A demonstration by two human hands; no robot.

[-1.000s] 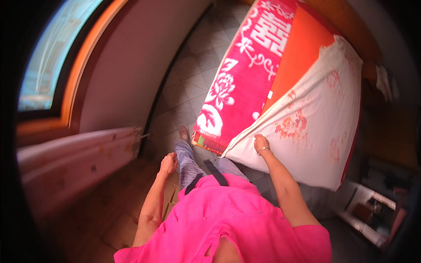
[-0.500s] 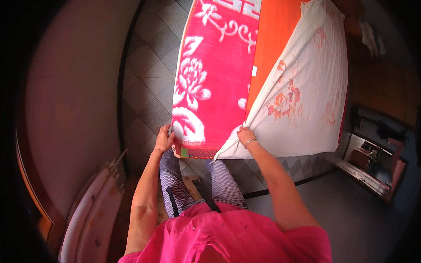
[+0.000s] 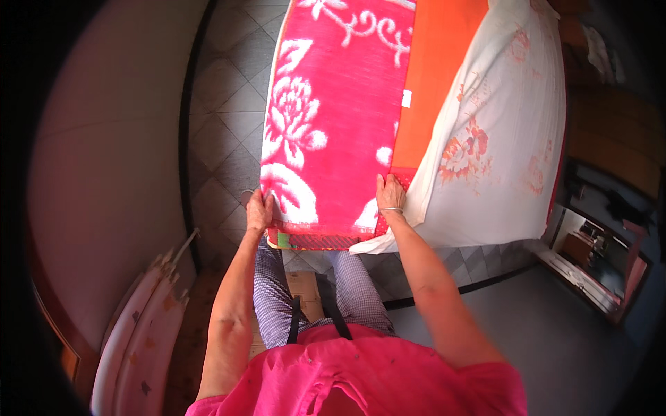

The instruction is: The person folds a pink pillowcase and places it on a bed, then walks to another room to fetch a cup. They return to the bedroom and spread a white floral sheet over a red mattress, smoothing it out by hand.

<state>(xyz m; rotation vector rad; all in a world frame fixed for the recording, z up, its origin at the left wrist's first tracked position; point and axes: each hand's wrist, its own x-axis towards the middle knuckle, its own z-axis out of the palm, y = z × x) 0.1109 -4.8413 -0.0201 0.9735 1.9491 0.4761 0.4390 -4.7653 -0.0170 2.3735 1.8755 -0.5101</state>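
Observation:
A bright pink blanket (image 3: 347, 118) with white flower patterns lies lengthwise on the bed. My left hand (image 3: 259, 211) is closed on its left edge near the close corner. On the blanket's opposite edge rests my right hand (image 3: 390, 195), a bracelet on the wrist, thumb over the pink cloth and fingers bent along the border. Beside that hand, an orange layer (image 3: 444, 76) shows, with red dotted cloth at its near end. A white floral sheet (image 3: 499, 180) lies folded back to the right, its loose corner below my right hand.
Grey floor tiles (image 3: 232, 90) run between the bed and the wall (image 3: 111, 139) on the left. A folded pale board-like thing (image 3: 142, 333) leans at the lower left. An open framed case or mirror (image 3: 590, 260) stands at the right.
My right hand has let go of the white sheet and moved onto the pink blanket's right edge. The sheet has shifted right, uncovering red dotted cloth. My left hand stays at the left edge.

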